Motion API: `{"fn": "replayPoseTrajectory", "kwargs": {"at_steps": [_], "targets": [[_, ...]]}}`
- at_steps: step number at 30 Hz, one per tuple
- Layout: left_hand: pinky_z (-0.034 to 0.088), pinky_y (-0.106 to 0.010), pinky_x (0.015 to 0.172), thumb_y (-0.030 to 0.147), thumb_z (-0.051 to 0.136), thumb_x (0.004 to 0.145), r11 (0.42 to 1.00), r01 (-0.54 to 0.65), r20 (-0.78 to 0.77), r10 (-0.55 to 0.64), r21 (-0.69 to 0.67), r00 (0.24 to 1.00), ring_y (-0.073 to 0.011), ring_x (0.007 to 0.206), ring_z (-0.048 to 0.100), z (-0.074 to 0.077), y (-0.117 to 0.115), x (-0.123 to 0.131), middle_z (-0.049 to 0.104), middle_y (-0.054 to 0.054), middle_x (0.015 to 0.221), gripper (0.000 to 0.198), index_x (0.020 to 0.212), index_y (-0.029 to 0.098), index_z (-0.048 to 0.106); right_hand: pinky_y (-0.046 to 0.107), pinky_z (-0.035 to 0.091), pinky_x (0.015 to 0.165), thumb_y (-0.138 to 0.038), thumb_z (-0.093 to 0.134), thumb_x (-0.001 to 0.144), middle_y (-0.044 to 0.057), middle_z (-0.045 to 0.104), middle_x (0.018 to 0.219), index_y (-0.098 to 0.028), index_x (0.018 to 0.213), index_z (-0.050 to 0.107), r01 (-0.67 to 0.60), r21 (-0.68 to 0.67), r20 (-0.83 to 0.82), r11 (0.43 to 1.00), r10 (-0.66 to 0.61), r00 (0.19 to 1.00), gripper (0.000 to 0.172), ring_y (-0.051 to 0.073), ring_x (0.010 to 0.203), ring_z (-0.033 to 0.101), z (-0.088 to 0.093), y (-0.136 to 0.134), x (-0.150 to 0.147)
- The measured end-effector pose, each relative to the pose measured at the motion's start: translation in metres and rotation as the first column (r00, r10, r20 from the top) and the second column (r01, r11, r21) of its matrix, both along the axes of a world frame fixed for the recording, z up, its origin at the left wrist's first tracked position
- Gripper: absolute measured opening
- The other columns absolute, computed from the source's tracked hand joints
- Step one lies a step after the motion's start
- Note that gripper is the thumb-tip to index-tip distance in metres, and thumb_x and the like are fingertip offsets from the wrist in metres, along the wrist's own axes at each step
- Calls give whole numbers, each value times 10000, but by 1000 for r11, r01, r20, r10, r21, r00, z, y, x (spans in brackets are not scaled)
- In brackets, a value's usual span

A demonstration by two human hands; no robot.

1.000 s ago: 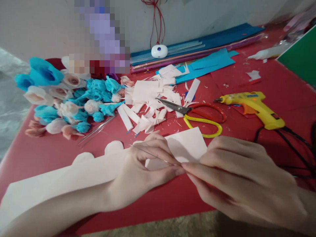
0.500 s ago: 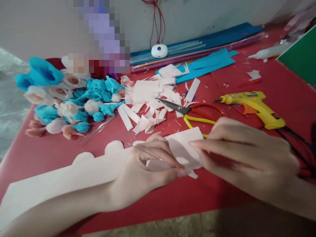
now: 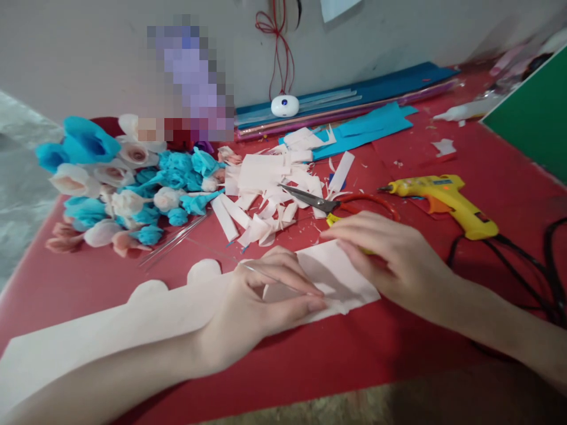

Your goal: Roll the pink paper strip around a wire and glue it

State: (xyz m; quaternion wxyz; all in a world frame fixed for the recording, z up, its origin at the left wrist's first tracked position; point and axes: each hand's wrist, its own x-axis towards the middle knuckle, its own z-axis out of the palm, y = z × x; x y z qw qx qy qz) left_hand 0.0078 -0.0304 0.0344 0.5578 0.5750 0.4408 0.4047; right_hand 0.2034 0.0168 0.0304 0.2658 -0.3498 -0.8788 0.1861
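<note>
A long strip of pale paper (image 3: 110, 336) runs across the front of the table, with rounded pale petal pieces (image 3: 204, 271) at its back edge. My left hand (image 3: 270, 295) rests over the strip, thumb and fingers closed on a thin clear stick (image 3: 270, 277) that slants back to the left. Its lower end, by the fingertips, is hard to make out. Above the strip's right end (image 3: 325, 265), my right hand (image 3: 390, 254) is open, fingers stretched leftward and thumb apart. Just behind it lie scissors (image 3: 316, 202) with red handles; something with yellow handles is partly hidden.
Blue, white and peach paper flowers (image 3: 172, 168) crowd the left, beside loose clear sticks (image 3: 175, 236). White paper scraps (image 3: 261, 171) cover the middle. A yellow glue gun (image 3: 443, 198) with black cable (image 3: 514, 265) lies right. Blue paper (image 3: 376, 127) and a green board (image 3: 531, 118) are behind.
My right hand has opened from a pinch and shifted left and up over the paper's right end. The left hand keeps the stick, and the view has tilted slightly.
</note>
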Motion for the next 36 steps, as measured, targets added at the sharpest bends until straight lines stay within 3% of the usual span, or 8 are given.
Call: {"fn": "replayPoseTrajectory", "kwargs": {"at_steps": [4, 11, 16, 21, 28, 31, 34, 36], "targets": [[478, -285, 660, 124, 693, 662, 999, -29, 12, 29, 28, 1000, -137, 666, 576, 2, 0, 0, 649, -11, 656, 93, 681, 213, 707, 225, 463, 711, -119, 400, 826, 36, 650, 912, -143, 955, 566, -118, -87, -88, 989, 110, 990, 212, 121, 834, 592, 14, -18, -5], [466, -259, 681, 104, 685, 671, 999, -36, 0, 36, 19, 999, -117, 675, 574, 2, -1, -1, 647, 0, 673, 106, 693, 207, 693, 162, 403, 533, -137, 555, 751, -23, 614, 661, -139, 740, 580, -95, -128, -165, 987, 73, 984, 27, 56, 562, 536, 16, -29, -13], [457, -248, 695, 99, 673, 682, 999, -38, -18, 38, 38, 999, -113, 697, 569, 1, 0, 1, 627, -2, 679, 87, 690, 186, 678, 198, 411, 560, -140, 516, 784, 4, 636, 679, -137, 655, 587, -41, -40, -124, 998, 36, 992, 148, 89, 604, 565, 13, -33, -12], [459, -266, 697, 104, 654, 701, 998, -31, -26, 32, 49, 999, -130, 720, 573, -1, 0, 0, 625, -8, 695, 79, 706, 183, 660, 216, 427, 607, -142, 518, 787, -11, 635, 692, -145, 706, 607, -42, -49, -107, 998, 37, 994, 119, 95, 636, 569, 11, -37, -12], [452, -251, 815, 68, 665, 669, 997, 65, -74, -61, 50, 995, -144, 880, 577, 3, 4, -5, 643, -15, 894, 265, 890, 210, 633, 142, 421, 642, -80, 543, 766, -16, 634, 761, -142, 830, 598, -159, -83, -211, 984, 139, 968, 104, 48, 686, 568, 24, -24, -4], [479, -258, 809, 81, 575, 754, 980, 165, -48, -171, -110, 984, -157, 880, 612, 8, 12, -7, 680, -46, 901, 209, 915, 188, 655, 152, 404, 600, -75, 538, 754, -28, 612, 696, -156, 785, 603, -312, -225, -155, 923, 283, 947, 108, 51, 639, 545, 30, -13, 6], [526, -273, 696, 146, 500, 814, 891, 325, 47, -328, -318, 944, -164, 736, 650, 12, 15, -6, 706, -80, 832, 199, 865, 158, 692, 177, 362, 544, -91, 511, 760, -37, 551, 598, -161, 730, 604, -401, -440, -24, 804, 435, 900, 121, 57, 566, 491, 28, -5, 13], [529, -253, 582, 168, 527, 795, 835, 376, 52, -389, -402, 920, -147, 609, 643, 13, 12, -4, 710, -91, 817, 184, 861, 153, 698, 188, 342, 539, -87, 493, 758, -37, 532, 580, -159, 694, 591, -389, -510, 30, 767, 468, 883, 137, 60, 560, 474, 25, -3, 14]]}}
